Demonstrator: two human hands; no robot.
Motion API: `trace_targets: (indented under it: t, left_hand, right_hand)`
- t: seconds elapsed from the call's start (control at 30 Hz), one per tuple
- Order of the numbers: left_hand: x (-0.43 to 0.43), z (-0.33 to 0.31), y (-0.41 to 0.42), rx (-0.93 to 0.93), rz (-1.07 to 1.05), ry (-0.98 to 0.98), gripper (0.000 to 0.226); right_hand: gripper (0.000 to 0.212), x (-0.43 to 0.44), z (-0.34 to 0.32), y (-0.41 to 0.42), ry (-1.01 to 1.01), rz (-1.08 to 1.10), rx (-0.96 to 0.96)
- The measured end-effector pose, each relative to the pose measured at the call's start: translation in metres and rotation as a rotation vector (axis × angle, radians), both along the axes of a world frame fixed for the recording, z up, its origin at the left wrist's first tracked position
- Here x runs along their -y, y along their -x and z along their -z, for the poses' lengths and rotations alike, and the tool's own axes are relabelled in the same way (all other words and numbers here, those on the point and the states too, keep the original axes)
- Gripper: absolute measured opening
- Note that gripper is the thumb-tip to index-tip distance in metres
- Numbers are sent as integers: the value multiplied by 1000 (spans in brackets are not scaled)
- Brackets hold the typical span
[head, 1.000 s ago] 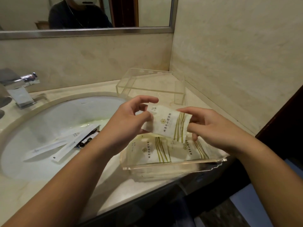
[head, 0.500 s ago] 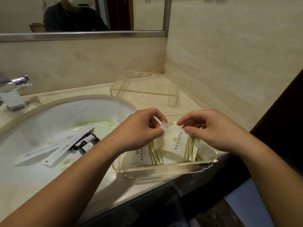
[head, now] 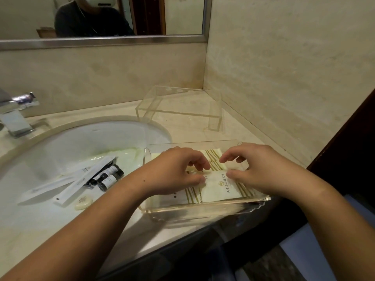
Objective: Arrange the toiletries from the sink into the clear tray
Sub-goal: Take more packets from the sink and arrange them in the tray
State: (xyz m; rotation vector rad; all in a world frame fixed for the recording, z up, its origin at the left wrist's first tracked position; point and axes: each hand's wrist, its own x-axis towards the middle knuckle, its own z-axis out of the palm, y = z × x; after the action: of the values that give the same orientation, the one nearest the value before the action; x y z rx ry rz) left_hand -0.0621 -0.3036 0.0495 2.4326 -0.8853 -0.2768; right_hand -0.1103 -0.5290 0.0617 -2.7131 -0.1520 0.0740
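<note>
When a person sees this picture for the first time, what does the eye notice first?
The two hands, left hand and right hand, meet in the middle, thumbs on a striped packet in the clear tray. To their left, small dark bottles, long white boxes and a soap lie in the sink.

A beige stone counter (head: 182, 126) carries everything. The clear tray (head: 203, 207) sits on it right under the left hand (head: 176, 171) and right hand (head: 255, 169), at the near edge. Beyond the hands stands a clear acrylic stand (head: 215, 120). Left of the left hand the sink (head: 81, 142) is sunk in, with a chrome tap (head: 14, 120) behind it.
</note>
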Motion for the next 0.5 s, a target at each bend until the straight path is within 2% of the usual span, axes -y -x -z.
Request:
trace_targets:
  t: [0.1,0.5]
  left_hand:
    - [-1,1,0,4,28,-13,28]
    - [-1,6,0,18,46,18,28]
  right_hand:
    - [32,-6,-2,5,70,-38,-57]
    - [33,-20,0,9,70,-21,-100]
